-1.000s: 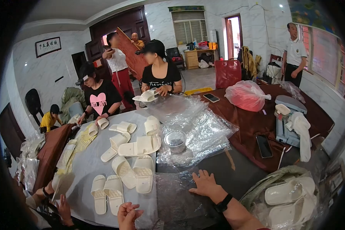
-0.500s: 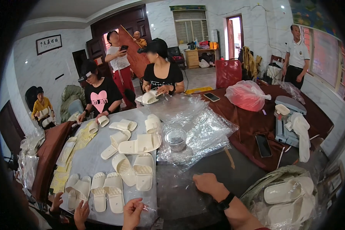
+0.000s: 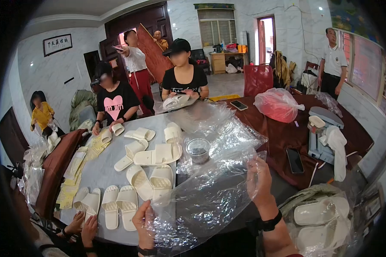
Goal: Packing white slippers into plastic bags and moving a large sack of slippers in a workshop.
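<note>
Stretching between the left hand [image 3: 143, 223] and the right hand [image 3: 260, 176], a clear plastic film [image 3: 201, 210] is held up over the near part of the table [image 3: 102, 172]. Its left edge is gripped low by the left hand, and its upper right corner is pinched between the raised fingers and thumb of the right. Whether a single layer or an unopened bag is held cannot be told. Even tension is probably best applied from both sides, since such thin film seems likely to crease or cling; the lower left grip may need to be lifted so that the span is levelled. Clearance should be left over the pair of cream slippers [image 3: 128, 199] just beside the left hand, as they could be dragged by a loose edge. To the right, wrapped slippers [image 3: 316, 212] are seen under clear plastic. Farther in, a round clear tub [image 3: 197, 150] is set near the film's upper edge and could be knocked by a wide swing. Beyond it, another slipper [image 3: 178, 102] is held by a co-worker [image 3: 185, 80].
</note>
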`<state>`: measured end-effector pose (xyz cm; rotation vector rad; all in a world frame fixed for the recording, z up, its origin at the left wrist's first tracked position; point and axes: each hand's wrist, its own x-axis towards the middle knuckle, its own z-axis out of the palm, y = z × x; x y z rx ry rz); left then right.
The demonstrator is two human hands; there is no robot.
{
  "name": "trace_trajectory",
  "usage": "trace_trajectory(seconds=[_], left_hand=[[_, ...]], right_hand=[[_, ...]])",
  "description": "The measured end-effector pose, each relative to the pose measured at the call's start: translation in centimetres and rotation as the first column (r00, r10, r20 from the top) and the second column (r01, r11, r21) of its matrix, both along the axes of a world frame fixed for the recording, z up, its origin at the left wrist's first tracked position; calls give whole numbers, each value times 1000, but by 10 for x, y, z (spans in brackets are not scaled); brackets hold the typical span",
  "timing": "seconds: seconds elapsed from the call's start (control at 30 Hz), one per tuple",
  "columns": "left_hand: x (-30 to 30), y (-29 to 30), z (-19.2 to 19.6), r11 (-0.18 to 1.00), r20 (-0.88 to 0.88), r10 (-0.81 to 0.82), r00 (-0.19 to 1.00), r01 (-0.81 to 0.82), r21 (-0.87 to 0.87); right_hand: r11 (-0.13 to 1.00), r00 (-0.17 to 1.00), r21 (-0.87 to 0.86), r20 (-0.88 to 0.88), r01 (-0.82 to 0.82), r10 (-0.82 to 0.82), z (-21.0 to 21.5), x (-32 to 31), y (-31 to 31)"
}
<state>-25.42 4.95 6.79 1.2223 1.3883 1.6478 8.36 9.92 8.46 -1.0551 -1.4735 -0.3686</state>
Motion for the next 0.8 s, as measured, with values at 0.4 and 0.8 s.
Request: trace_trajectory(seconds=[0.4, 0.8], left_hand=[[39, 12, -28, 883, -399, -426, 812, 469, 11], [25, 5, -41, 789, -209, -606, 768, 614, -33]], right_hand=[[946, 969, -268, 116, -182, 219, 12, -21, -48], [764, 810, -588, 293, -266, 508, -56, -103, -52]])
